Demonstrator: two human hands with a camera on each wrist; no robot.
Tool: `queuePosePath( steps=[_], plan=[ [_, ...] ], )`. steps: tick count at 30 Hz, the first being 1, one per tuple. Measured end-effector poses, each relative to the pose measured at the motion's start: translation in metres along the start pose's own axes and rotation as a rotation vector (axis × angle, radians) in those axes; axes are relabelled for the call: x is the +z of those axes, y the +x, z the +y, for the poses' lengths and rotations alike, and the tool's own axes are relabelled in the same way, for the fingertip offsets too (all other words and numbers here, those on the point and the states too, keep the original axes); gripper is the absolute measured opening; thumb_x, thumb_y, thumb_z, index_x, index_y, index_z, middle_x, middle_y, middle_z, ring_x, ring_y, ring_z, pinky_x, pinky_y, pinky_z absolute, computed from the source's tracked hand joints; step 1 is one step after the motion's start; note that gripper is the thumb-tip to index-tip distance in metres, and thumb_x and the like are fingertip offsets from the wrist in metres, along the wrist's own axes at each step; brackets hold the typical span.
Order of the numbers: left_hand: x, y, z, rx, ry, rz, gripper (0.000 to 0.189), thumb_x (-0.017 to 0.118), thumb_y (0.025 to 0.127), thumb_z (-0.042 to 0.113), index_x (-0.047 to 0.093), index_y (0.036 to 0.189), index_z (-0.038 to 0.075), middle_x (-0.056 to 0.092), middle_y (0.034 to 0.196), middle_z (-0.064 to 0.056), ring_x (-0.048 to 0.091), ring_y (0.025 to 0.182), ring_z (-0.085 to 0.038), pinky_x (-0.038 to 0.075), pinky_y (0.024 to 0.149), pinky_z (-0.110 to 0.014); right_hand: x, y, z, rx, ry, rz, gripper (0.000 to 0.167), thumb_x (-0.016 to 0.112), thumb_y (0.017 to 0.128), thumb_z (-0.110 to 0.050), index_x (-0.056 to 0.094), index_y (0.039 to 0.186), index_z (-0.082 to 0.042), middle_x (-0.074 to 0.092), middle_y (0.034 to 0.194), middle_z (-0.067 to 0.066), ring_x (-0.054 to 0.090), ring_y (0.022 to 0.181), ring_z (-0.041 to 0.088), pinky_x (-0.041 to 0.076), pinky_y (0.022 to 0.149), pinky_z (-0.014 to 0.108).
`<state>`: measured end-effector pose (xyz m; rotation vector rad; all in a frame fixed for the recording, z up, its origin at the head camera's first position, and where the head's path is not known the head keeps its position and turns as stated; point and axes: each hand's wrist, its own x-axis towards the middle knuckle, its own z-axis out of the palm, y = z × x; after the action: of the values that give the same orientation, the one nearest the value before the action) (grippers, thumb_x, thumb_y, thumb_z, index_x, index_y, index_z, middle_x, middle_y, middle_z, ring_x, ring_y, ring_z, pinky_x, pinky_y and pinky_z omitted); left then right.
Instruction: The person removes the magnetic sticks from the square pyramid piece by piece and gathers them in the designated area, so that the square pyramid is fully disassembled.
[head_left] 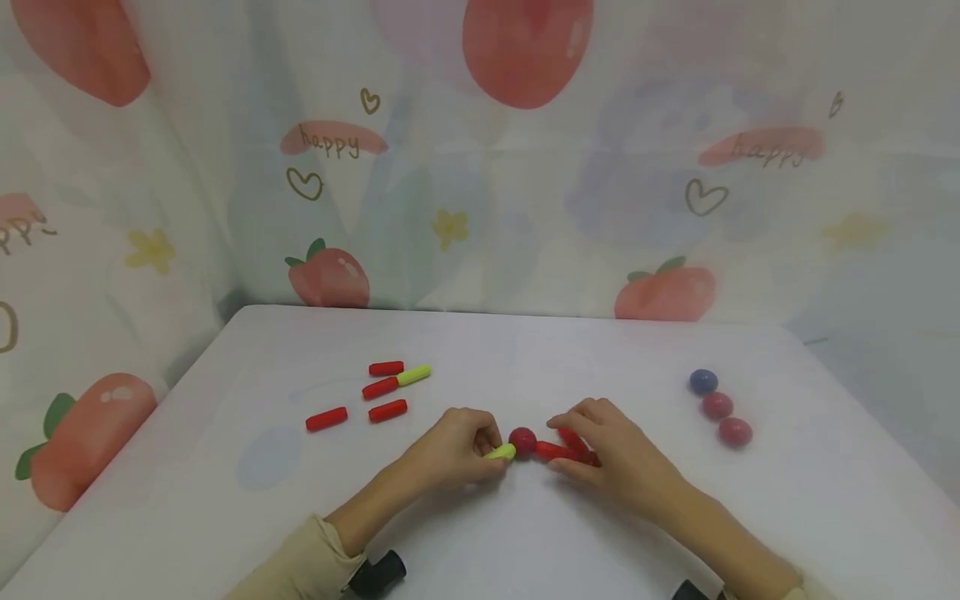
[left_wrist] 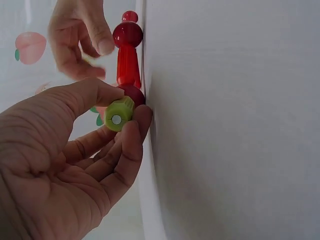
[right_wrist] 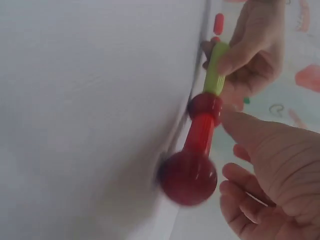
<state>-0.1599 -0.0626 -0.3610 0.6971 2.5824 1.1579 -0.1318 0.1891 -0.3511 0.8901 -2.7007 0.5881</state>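
Observation:
In the head view my left hand [head_left: 457, 446] pinches a yellow-green toy rod [head_left: 501, 452] between thumb and fingertips. Its near end shows a round silvery disc in the left wrist view. The rod's other end meets a glossy red ball [head_left: 522, 442]. From that ball a red rod [head_left: 551, 451] runs to a second dark red ball [right_wrist: 189, 177], partly hidden by my right hand in the head view. Another red rod [head_left: 572, 440] slants off there. My right hand [head_left: 622, 454] hovers around these pieces, fingers loosely bent and apart, thumb close beside the first ball.
Loose red rods [head_left: 326, 419] lie at the table's left, one set end to end with a yellow-green rod [head_left: 414, 375]. To the right, a blue ball [head_left: 703, 382] and two red balls [head_left: 735, 432] form a slanting row. A printed curtain [head_left: 525, 208] hangs behind the white table [head_left: 187, 500].

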Motion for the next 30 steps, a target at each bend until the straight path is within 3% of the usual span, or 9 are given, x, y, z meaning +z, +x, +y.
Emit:
queuePosePath(
  steps=[3,6,9,14,21,26,30],
  plan=[
    [0.003,0.003,0.0,0.052,0.001,-0.013,0.014,0.082,0.083,0.01,0.068,0.087,0.009,0.062,0.074,0.006,0.056,0.067,-0.007,0.051,0.062,-0.019,0.007,0.01,-0.003,-0.104,0.039,-0.079,0.044,0.085,0.085,-0.017,0.069,0.125,-0.012,0.064,0.113,-0.001,0.058,0.103,0.015,0.056,0.088,0.035],
    [0.006,0.005,0.002,0.068,0.011,-0.013,0.012,0.08,0.082,0.008,0.069,0.086,0.008,0.063,0.072,0.005,0.056,0.066,-0.006,0.05,0.061,-0.019,0.013,0.015,-0.004,-0.136,0.081,-0.126,0.038,0.082,0.087,-0.011,0.069,0.123,-0.009,0.065,0.113,-0.001,0.06,0.102,0.015,0.056,0.088,0.035],
    [0.009,0.005,0.005,0.037,0.047,0.007,0.011,0.08,0.083,0.009,0.069,0.086,0.008,0.061,0.071,0.005,0.054,0.066,-0.008,0.048,0.059,-0.019,0.016,0.016,-0.002,-0.14,0.097,-0.129,0.033,0.081,0.087,-0.008,0.07,0.118,-0.009,0.065,0.109,-0.002,0.061,0.097,0.012,0.057,0.084,0.032],
    [0.004,0.003,0.008,-0.059,0.11,0.105,0.012,0.078,0.085,0.013,0.068,0.086,0.008,0.058,0.068,0.003,0.052,0.065,-0.011,0.046,0.057,-0.021,0.013,0.013,-0.001,-0.121,0.126,-0.153,0.033,0.082,0.086,-0.009,0.071,0.117,-0.011,0.065,0.108,-0.005,0.06,0.097,0.009,0.057,0.084,0.031],
    [-0.017,-0.012,-0.008,-0.073,0.131,0.187,0.022,0.085,0.082,0.019,0.072,0.098,0.012,0.067,0.085,0.006,0.06,0.076,-0.011,0.053,0.068,-0.023,0.008,0.006,0.004,-0.08,0.123,-0.157,0.034,0.081,0.088,-0.012,0.071,0.12,-0.013,0.065,0.11,-0.007,0.06,0.096,0.008,0.057,0.085,0.031],
    [-0.041,-0.031,-0.03,-0.122,0.09,0.222,0.023,0.086,0.079,0.011,0.071,0.096,0.013,0.068,0.087,0.006,0.061,0.08,-0.012,0.056,0.072,-0.025,0.009,0.005,0.008,-0.106,0.147,-0.134,0.035,0.081,0.088,-0.011,0.071,0.121,-0.012,0.065,0.11,-0.006,0.06,0.096,0.008,0.057,0.085,0.031],
    [-0.059,-0.045,-0.046,-0.173,0.12,0.234,0.024,0.086,0.078,0.005,0.072,0.096,0.012,0.068,0.087,0.005,0.062,0.081,-0.012,0.058,0.075,-0.028,0.008,0.006,0.009,-0.116,0.16,-0.136,0.035,0.08,0.088,-0.012,0.071,0.122,-0.012,0.066,0.111,-0.006,0.061,0.097,0.008,0.057,0.087,0.031]
  ],
)
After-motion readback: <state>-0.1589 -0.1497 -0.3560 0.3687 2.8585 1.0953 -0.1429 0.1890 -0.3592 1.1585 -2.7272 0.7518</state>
